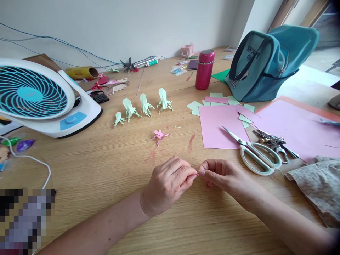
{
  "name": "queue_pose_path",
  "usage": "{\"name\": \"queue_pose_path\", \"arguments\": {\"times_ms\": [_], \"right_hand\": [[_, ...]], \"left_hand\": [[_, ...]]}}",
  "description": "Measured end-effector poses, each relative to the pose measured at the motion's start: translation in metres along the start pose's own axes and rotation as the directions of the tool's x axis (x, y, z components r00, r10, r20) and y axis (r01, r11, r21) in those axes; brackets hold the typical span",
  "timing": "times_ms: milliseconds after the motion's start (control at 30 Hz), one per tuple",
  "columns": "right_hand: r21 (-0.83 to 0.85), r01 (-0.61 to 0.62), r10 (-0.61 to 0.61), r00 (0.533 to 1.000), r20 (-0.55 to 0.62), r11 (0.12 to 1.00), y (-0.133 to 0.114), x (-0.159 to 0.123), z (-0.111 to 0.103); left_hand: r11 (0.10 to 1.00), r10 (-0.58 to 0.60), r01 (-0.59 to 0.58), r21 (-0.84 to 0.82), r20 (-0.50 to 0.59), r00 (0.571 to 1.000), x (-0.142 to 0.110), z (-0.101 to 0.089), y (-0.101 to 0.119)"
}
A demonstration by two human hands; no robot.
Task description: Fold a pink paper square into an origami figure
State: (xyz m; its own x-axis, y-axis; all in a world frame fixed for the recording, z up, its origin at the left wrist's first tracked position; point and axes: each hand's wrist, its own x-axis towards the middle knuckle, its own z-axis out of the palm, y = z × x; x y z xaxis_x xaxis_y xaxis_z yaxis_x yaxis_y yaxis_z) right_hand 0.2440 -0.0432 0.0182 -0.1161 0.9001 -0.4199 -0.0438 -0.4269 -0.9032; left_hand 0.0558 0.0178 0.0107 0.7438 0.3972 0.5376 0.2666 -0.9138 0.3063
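Note:
My left hand (170,184) is closed, its fingers folded around a small pink piece of folded paper (197,174) that barely shows at the fingertips. Thumb and forefinger of my right hand (225,173) pinch the tip of the same piece, so the two hands almost meet low over the wooden table (127,212). Most of the piece is hidden by my fingers. Just beyond lies a pink origami figure (159,136) with thin legs. Farther back, several pale green origami figures (145,105) stand in a slanting row.
White-handled scissors (259,156) and a bunch of keys (276,143) lie right, by pink paper (223,125) and green paper pieces (195,107). A red flask (205,71) and blue bag (255,67) stand behind. At left is a fan (71,120); cloth (316,184) lies front right.

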Motion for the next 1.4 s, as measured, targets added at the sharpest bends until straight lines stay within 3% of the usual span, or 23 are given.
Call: {"name": "queue_pose_path", "arguments": {"times_ms": [233, 367, 533, 700, 933, 1167, 1400], "right_hand": [[0.025, 0.003, -0.002, 0.999, -0.034, 1.0, 0.004, 0.002, 0.0], [0.026, 0.035, -0.034, 0.998, -0.06, 0.999, 0.001, 0.001, -0.001], [-0.078, 0.204, -0.209, 0.976, -0.058, 0.976, 0.005, 0.002, -0.003], [-0.227, 0.321, -0.341, 0.938, -0.056, 0.92, 0.013, 0.001, -0.002], [-0.431, 0.408, -0.466, 0.884, -0.034, 0.805, 0.013, -0.002, 0.0], [-0.676, 0.526, -0.697, 0.717, 0.027, 0.516, 0.017, -0.006, 0.007], [-0.709, 0.553, -0.717, 0.69, 0.097, 0.437, 0.024, -0.006, 0.01]], "left_hand": [[1.0, 0.002, -0.003, 0.021, 0.009, 1.0, 0.001, 0.0, 0.0], [0.997, -0.067, 0.067, -0.047, 0.002, 0.998, 0.002, 0.002, -0.002], [0.97, -0.174, 0.172, -0.172, 0.007, 0.985, 0.002, 0.004, -0.003], [0.959, -0.198, 0.195, -0.204, 0.007, 0.98, 0.003, 0.004, -0.001], [0.981, -0.13, 0.137, -0.14, 0.056, 0.99, 0.003, 0.001, 0.001], [0.995, -0.094, 0.095, -0.03, 0.038, 0.995, 0.001, 0.002, 0.002], [0.996, -0.074, 0.074, -0.039, 0.015, 0.997, 0.001, 0.003, 0.003]]}}
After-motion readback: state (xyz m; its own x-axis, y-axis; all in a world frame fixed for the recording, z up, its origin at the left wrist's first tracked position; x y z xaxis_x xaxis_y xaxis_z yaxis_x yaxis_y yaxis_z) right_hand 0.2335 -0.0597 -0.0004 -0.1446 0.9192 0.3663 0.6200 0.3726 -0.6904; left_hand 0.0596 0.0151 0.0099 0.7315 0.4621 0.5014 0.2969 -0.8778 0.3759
